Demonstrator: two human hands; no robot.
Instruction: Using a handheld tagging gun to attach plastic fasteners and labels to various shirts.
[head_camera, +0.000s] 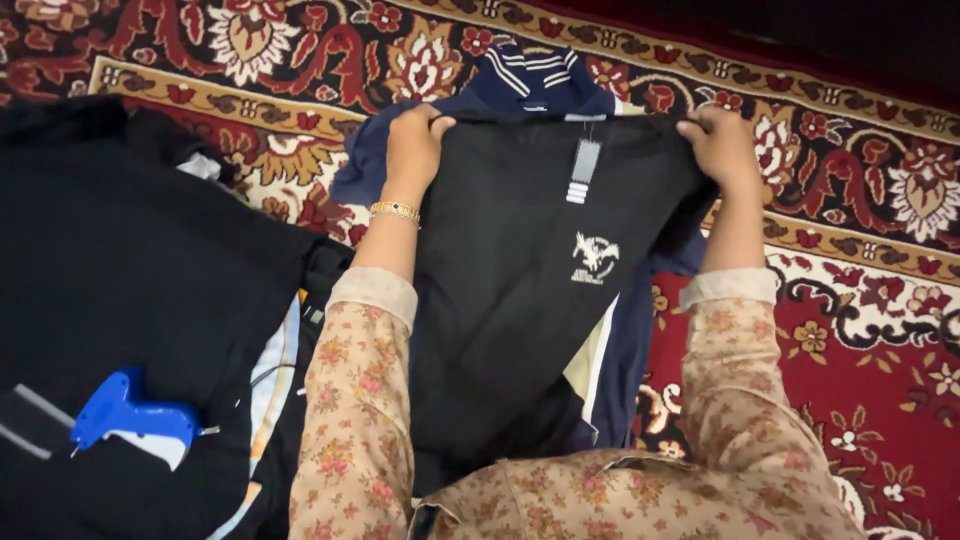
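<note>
From the head camera, the black garment (520, 300) lies spread over a navy garment (530, 85) on the patterned carpet (870, 330), its top edge pulled taut so it lies flat. The left hand (415, 145) and right hand (722, 148) each pinch a top corner, fingers closed on cloth. Left of it, a blue tagging gun (130, 415) rests on a pile of dark clothes (130, 260).

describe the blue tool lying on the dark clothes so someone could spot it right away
Start at the pile of black garments covering the left side of the patterned red carpet, beside the person's left sleeve. Near the pile's lower edge lies the tagging gun, pistol-shaped with a thin needle at its tip. It is the only bright blue-and-white hard object among dark fabric.
</note>
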